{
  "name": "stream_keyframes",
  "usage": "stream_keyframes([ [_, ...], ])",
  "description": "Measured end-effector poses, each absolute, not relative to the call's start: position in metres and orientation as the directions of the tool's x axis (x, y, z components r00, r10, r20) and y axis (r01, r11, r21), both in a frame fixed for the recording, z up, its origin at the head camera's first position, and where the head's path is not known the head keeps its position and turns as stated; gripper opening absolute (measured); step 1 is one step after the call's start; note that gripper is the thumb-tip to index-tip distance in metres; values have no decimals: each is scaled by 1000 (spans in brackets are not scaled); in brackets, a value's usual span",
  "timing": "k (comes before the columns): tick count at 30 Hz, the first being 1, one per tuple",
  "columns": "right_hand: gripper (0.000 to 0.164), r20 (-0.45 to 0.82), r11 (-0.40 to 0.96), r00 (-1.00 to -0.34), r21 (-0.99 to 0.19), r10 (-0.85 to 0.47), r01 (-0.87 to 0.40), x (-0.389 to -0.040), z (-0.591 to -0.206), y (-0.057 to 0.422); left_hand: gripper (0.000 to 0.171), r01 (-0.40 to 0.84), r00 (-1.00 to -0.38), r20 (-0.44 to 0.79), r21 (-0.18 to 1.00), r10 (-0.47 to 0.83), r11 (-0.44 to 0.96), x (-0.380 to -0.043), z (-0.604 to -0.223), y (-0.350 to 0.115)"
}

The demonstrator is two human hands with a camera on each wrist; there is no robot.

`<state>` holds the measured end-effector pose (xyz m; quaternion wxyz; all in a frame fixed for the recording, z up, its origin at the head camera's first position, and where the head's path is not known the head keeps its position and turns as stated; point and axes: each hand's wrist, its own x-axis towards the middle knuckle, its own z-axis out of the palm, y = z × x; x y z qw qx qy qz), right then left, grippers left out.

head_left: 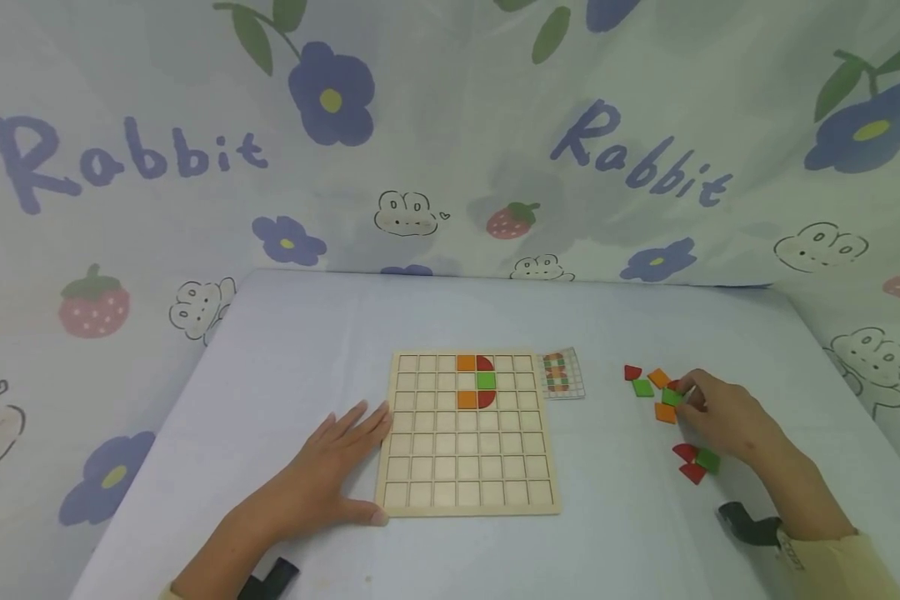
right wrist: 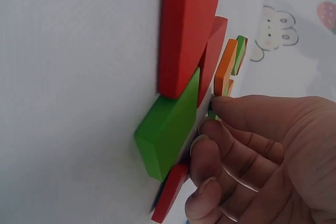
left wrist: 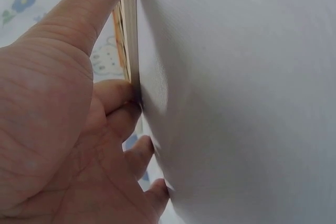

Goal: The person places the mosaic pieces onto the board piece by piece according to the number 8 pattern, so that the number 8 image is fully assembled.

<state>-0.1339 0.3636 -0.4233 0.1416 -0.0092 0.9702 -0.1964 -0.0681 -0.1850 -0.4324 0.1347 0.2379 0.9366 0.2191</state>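
Note:
A wooden grid board [head_left: 423,446] lies flat on the table, holding orange tiles [head_left: 467,362], red quarter-round tiles [head_left: 485,399] and one green square tile [head_left: 486,381] in its upper cells. My left hand [head_left: 322,467] rests along the board's left side, fingers spread and thumb at the near corner. In the left wrist view, the fingertips touch the board's edge [left wrist: 133,30]. At the right, my right hand [head_left: 723,412] pinches a green tile [head_left: 672,397] between thumb and index finger, low among the loose tiles; in the right wrist view the fingers mostly hide it.
A small pattern card [head_left: 564,375] lies against the board's right side. Around the right hand are loose orange [head_left: 665,412], green [head_left: 642,388] and red [head_left: 632,372] tiles. Nearer me lie red tiles [head_left: 692,473] beside a green one [head_left: 708,461]. A printed curtain [head_left: 450,150] hangs behind the table.

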Motion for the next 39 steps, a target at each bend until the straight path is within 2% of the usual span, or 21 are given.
stream_keyframes([
  [19,38,-252,932,-965,-362,-75,22,-131,-424,367,120,365,-855,-177,464,488,807,-68,-432,-186],
  [25,40,-188,916,-979,-402,-84,-1,-129,-422,363,120,358,-854,-180,477,487,803,-68,-431,-185],
  [31,41,-144,884,-979,-463,-147,-65,-128,-414,338,120,346,-856,-193,476,480,809,-68,-429,-185],
  [39,30,-66,873,-963,-442,-261,-206,-135,-398,273,121,346,-857,-188,480,480,806,-68,-430,-184],
])
